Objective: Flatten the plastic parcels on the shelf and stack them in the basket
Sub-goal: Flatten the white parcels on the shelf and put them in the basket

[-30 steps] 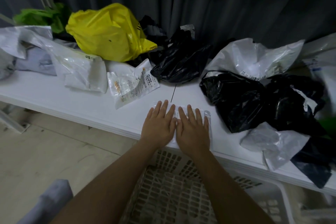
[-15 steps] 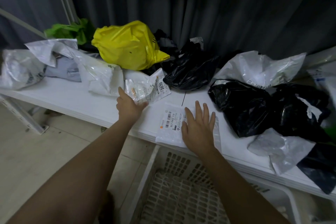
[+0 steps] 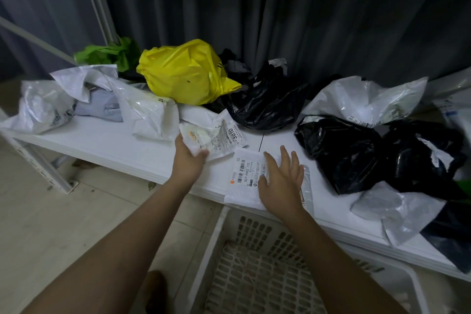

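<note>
A flattened clear parcel with a barcode label (image 3: pixel 246 176) lies at the front edge of the white shelf (image 3: pixel 122 146). My right hand (image 3: pixel 281 182) rests flat on it, fingers straight and spread. My left hand (image 3: pixel 187 158) grips the near corner of a crumpled white parcel marked 3010 (image 3: pixel 216 136), thumb over its edge. The white slatted basket (image 3: pixel 254 270) stands on the floor below the shelf edge, under my right forearm; nothing shows inside it.
Crumpled parcels cover the shelf: a yellow one (image 3: pixel 183 71), a green one (image 3: pixel 109 53), white ones (image 3: pixel 150 115) at left, black ones (image 3: pixel 270 102) (image 3: pixel 341 150), white ones (image 3: pixel 367 99) at right. A dark curtain hangs behind. Tiled floor lies at left.
My left hand left the flattened parcel, reached left and took hold of the 3010 parcel. My right hand stayed flat on the labelled parcel. The camera view shifted left.
</note>
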The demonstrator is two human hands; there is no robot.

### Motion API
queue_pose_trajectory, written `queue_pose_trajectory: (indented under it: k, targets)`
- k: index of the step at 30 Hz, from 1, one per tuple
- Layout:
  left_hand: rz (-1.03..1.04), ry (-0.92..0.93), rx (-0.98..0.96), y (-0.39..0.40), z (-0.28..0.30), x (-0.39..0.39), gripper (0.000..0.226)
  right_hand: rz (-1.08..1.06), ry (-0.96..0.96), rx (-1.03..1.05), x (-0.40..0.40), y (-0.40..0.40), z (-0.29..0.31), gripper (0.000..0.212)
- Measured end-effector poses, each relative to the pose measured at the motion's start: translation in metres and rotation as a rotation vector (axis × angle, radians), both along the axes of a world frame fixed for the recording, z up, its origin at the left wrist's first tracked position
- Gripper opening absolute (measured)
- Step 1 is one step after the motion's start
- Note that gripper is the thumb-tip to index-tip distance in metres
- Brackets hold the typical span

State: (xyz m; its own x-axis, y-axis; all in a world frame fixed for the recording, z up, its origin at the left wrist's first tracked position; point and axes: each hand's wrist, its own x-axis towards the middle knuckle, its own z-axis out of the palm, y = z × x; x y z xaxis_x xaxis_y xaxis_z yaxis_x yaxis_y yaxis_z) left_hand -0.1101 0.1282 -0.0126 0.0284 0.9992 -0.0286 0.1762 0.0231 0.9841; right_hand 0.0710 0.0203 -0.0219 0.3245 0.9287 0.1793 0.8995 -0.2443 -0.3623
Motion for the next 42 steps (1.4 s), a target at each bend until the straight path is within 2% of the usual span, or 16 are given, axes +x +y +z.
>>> queue_pose_trajectory:
  k: [5,9,11,14,16,18,20,23,25,29,32,34,38,42]
  targets:
    - [-0.111,-0.169,0.028,-0.023,0.028,0.008,0.059,-0.063,0.284,0.319,-0.003,-0.014,0.027,0.056]
    - [-0.259,-0.186,0.003,-0.036,0.042,0.024,0.063,-0.141,0.355,0.565,0.008,-0.025,0.047,0.048]
    - [-0.263,-0.156,-0.011,-0.041,0.041,0.031,0.058,-0.098,0.338,0.432,0.016,-0.033,0.039,0.046]
    - [-0.210,-0.148,-0.064,-0.041,0.034,0.033,0.055,-0.031,0.189,0.066,0.027,-0.044,-0.001,0.046]
    - [-0.200,-0.136,-0.079,-0.038,0.026,0.032,0.060,-0.023,0.097,-0.029,0.028,-0.044,-0.020,0.052]
    - [-0.207,-0.116,-0.086,-0.038,0.019,0.030,0.064,-0.059,0.045,-0.035,0.024,-0.037,-0.031,0.066]
    - [-0.213,-0.112,-0.083,-0.043,0.018,0.031,0.064,-0.100,0.067,0.026,0.019,-0.030,-0.035,0.066]
    - [-0.180,-0.137,-0.091,-0.044,0.014,0.034,0.055,-0.150,0.205,0.217,0.018,-0.027,-0.034,0.037]
    - [-0.142,-0.149,-0.094,-0.042,0.009,0.035,0.054,-0.117,0.245,0.246,0.022,-0.028,-0.032,0.022]
    - [-0.130,-0.177,-0.118,-0.045,0.001,0.041,0.053,0.070,-0.024,0.175,0.036,-0.041,-0.035,0.041]
    - [-0.128,-0.204,-0.148,-0.051,0.000,0.045,0.053,0.194,-0.129,0.135,0.045,-0.050,-0.029,0.032]
    - [-0.132,-0.214,-0.141,-0.054,0.001,0.046,0.053,0.278,-0.126,0.058,0.050,-0.058,-0.025,0.019]
    - [-0.129,-0.258,-0.151,-0.061,0.009,0.046,0.053,0.224,0.039,-0.084,0.056,-0.064,-0.015,0.035]
    - [-0.138,-0.285,-0.117,-0.057,0.017,0.036,0.052,0.216,0.013,-0.102,0.057,-0.061,-0.006,0.031]
